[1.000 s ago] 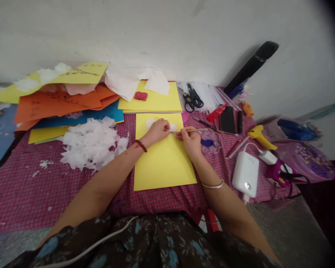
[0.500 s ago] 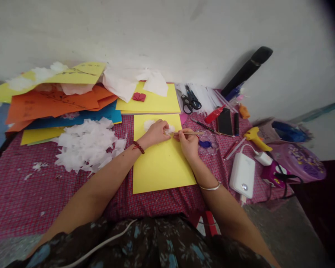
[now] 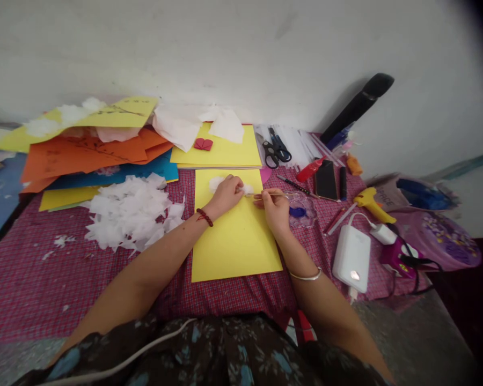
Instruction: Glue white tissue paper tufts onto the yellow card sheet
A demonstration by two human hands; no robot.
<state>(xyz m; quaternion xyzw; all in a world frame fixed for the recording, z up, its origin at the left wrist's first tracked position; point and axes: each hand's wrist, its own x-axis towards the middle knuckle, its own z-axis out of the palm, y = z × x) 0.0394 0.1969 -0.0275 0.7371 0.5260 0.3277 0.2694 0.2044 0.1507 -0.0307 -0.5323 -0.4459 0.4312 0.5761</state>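
A yellow sheet of paper (image 3: 237, 241) lies in front of me, with white tissue paper (image 3: 216, 184) near its top. My left hand (image 3: 226, 194) rests over the upper part of the sheet, fingers curled and pinched at a small white tissue tuft (image 3: 248, 189). From the right, my right hand (image 3: 276, 208) grips a thin wooden stick (image 3: 256, 195) between thumb and fingers, its tip pointing left at the tuft. Just beyond that hand sits a clear scalloped palette (image 3: 309, 219) with blue in its middle.
Cut white tissue pieces (image 3: 131, 214) are heaped to the left, below stacked coloured sheets (image 3: 84, 147). Scissors (image 3: 271, 155), a red tube (image 3: 309, 170), a phone (image 3: 326, 180), a yellow glue gun (image 3: 372, 203) and a white power bank (image 3: 351, 257) crowd the right side. A wall stands behind.
The stick's tip has drawn slightly away from my left fingers as my right hand shifted right. More of the white tuft shows now. The whole view has shifted slightly.
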